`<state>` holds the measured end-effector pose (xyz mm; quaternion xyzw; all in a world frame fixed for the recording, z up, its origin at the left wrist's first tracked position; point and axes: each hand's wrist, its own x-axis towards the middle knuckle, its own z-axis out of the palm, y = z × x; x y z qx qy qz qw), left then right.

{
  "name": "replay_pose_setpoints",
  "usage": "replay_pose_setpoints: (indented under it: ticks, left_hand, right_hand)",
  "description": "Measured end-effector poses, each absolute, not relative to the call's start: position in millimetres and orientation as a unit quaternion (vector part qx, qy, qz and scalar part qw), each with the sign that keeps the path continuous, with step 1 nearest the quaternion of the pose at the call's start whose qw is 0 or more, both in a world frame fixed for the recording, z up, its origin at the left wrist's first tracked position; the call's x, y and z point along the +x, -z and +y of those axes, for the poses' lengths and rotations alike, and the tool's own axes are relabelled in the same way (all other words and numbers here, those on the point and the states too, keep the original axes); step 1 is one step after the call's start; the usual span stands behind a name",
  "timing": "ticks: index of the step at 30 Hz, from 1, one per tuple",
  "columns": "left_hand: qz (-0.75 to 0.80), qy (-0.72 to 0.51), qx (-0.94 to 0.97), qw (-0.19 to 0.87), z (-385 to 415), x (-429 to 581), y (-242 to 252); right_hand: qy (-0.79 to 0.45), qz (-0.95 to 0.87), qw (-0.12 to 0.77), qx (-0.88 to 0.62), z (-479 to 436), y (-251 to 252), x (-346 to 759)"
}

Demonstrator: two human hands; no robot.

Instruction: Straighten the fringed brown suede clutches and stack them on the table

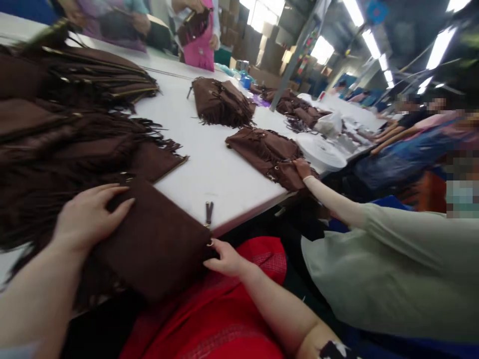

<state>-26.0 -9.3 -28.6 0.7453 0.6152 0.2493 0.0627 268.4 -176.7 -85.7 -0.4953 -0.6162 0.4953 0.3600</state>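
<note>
A dark brown bag (160,239) lies tilted at the table's near edge, above my red clothing. My left hand (90,214) holds its far left edge, thumb on the smooth face and fingers by a bit of gold hardware. At the opposite corner my right hand (226,258) pinches the bag beside a gold ring. A small strap tab (208,212) with a metal clip sticks out from that corner. Left of the bag, close to my left hand, is a large heap of brown fringed bags (75,144), some with gold zippers.
On the white table (187,187) stand two more stacks of fringed bags (220,102) (267,152). A co-worker's hand (301,168) touches the nearer stack from the right. White rolls (322,152) lie beyond it. Other people stand across the table, one handling a fringed bag (192,27).
</note>
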Motion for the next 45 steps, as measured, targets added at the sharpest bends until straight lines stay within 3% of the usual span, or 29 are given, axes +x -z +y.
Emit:
replay_pose_setpoints:
  ticks: [2, 9, 19, 24, 28, 32, 42, 45]
  left_hand:
    - [0.609, -0.239, 0.755, 0.037, -17, -29, 23]
    - [0.595, -0.251, 0.763, 0.023, -16, -25, 25]
    - [0.589, -0.263, 0.763, 0.037, -17, -26, 26]
    - [0.592, -0.266, 0.759, 0.049, -17, -26, 26]
    - [0.591, -0.268, 0.759, 0.053, -17, -26, 26]
    - [0.59, -0.271, 0.759, 0.049, -19, -26, 25]
    - [0.583, -0.281, 0.76, 0.06, -18, -27, 27]
    - [0.579, -0.281, 0.763, 0.057, -18, -27, 27]
  right_hand:
    - [-0.541, -0.603, 0.362, -0.461, -174, 85, 255]
    - [-0.566, -0.494, 0.353, -0.557, -179, 122, 233]
    - [-0.563, -0.474, 0.214, -0.643, -195, 153, 269]
    - [-0.443, -0.61, 0.332, -0.567, -189, 119, 267]
    - [-0.6, -0.594, 0.341, -0.414, -188, 97, 235]
    - [-0.646, -0.485, 0.368, -0.461, -192, 100, 204]
    - [-0.699, -0.432, 0.268, -0.504, -203, 118, 217]
    - [-0.638, -0.481, 0.221, -0.559, -204, 129, 230]
